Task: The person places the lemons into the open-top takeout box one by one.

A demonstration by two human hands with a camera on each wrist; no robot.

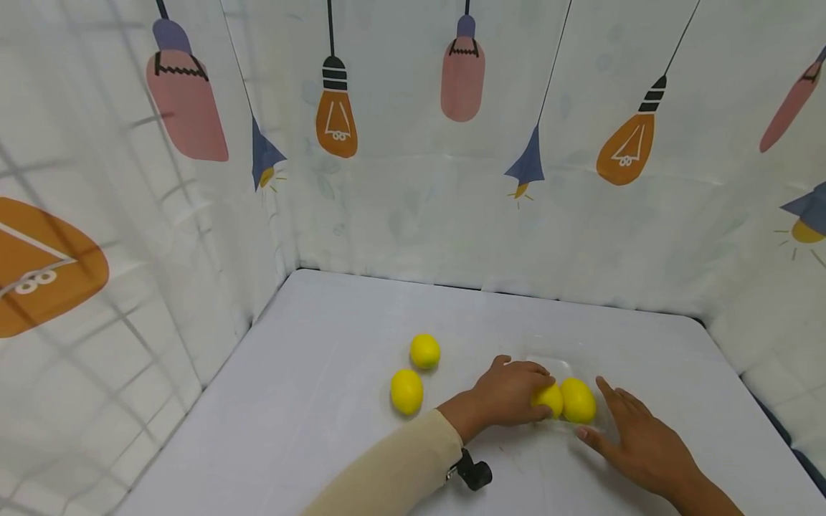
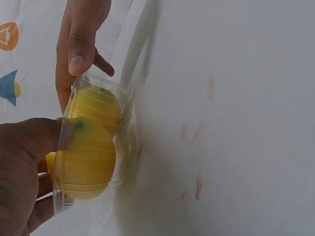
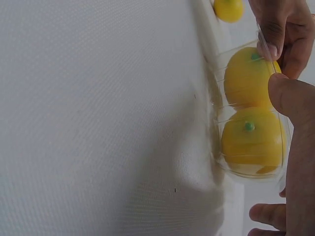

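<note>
A clear plastic container [image 1: 556, 367] stands on the table with two yellow lemons in it. My left hand [image 1: 506, 394] reaches over its left side and grips the left lemon [image 1: 548, 399], the thumb inside the clear wall in the left wrist view. Beside that one, touching it, is the right lemon [image 1: 578, 400]. My right hand [image 1: 645, 444] is at the container's right end with its fingers spread. In the right wrist view its thumb [image 3: 290, 96] lies at the container's rim; whether it presses there I cannot tell.
Two more lemons lie left of the container, a farther one [image 1: 425, 351] and a nearer one [image 1: 407, 392]. The white table [image 1: 310, 373] is bounded by printed curtains [image 1: 413, 201] at the back and sides. A black device [image 1: 474, 473] sits under the left wrist.
</note>
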